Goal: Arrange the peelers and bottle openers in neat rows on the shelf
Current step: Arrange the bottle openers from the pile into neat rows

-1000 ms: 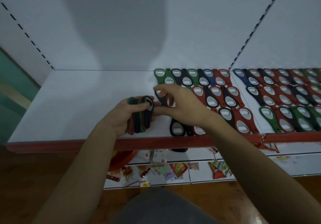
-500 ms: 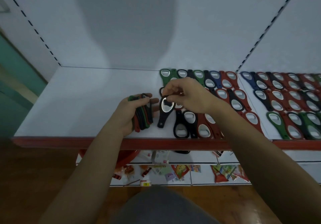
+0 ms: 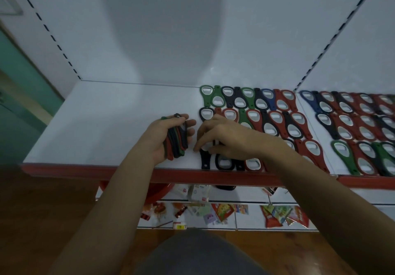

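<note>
Rows of red, black, green and blue bottle openers lie on the white shelf, from its middle to the right. My left hand grips a stack of openers on edge, just left of the rows. My right hand lies fingers-down over the front row. Its fingertips pinch the head of a black opener that rests flat at the row's left end, handle toward the red front lip. Part of that opener is hidden under the fingers.
The shelf's red front edge runs below my hands. A second shelf section to the right holds more opener rows. A lower shelf carries small packets and a red bowl. Bare shelf surface lies to the left.
My right hand has carried the black opener from the stack in my left hand down to the front row and laid it flat at the row's left end. My left hand kept still.
</note>
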{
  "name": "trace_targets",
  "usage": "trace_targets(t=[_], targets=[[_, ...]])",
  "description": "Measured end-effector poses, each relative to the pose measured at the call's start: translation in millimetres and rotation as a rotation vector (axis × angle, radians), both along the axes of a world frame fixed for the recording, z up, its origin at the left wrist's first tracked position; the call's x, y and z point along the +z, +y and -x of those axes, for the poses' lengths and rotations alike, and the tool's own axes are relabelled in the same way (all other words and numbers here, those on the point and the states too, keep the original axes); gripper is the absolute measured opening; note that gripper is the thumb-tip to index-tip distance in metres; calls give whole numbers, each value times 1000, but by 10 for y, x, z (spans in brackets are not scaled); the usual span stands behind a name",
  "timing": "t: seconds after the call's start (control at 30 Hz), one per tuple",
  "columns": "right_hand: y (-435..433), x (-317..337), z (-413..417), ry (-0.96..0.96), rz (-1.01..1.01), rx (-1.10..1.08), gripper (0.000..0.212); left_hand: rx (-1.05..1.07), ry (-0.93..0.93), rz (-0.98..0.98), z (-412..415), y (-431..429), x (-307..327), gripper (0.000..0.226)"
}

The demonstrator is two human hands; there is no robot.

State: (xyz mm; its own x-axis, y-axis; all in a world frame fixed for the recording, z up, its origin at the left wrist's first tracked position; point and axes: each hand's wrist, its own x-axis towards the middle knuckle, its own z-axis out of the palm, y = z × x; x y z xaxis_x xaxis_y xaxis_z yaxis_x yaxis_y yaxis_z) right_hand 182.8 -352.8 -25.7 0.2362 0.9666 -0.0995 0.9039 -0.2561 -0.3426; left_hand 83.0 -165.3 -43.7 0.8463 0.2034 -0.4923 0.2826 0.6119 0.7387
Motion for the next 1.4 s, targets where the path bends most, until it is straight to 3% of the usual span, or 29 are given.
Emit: trace_targets(t=[0.43,0.53,0.6,0.67,0.73,0.87,0.93,1.03,1.1,1.17,1.23,1.4], targets=[[-56,108,14,28,31,1,27,-32,-14,6,18,-12,5,21],[-11,65,-39,84,-158,-160,28,-50,-24,-6,17,-19,3,27],[71,28,-61,171,-336,-351,42,-76,-33,-43,14,-13,17,39],[190,-2,-64,178,-363,-406,56,-121,-40,-89,16,-13,49,50],[294,-29,-86,163,-370,-406,48,-150,-65,-122,13,-5,72,49],[375,55,-203,450,-459,-489,16,-176,-128,-148,19,7,158,37],[425,92,-264,589,-474,-474,11,-156,-125,-140,7,26,188,36],[484,172,-439,736,-689,-568,10,-18,-62,-90,-38,143,170,28],[527,182,-588,520,-788,-597,13,85,-4,3,-69,272,143,21],[609,112,-687,125,-693,-497,14,126,21,111,-94,389,136,15],[721,-34,-715,-95,-574,-350,13,134,6,160,-143,458,155,15],[842,-227,-769,-113,-336,-257,17,90,-46,23,-326,557,139,27]])
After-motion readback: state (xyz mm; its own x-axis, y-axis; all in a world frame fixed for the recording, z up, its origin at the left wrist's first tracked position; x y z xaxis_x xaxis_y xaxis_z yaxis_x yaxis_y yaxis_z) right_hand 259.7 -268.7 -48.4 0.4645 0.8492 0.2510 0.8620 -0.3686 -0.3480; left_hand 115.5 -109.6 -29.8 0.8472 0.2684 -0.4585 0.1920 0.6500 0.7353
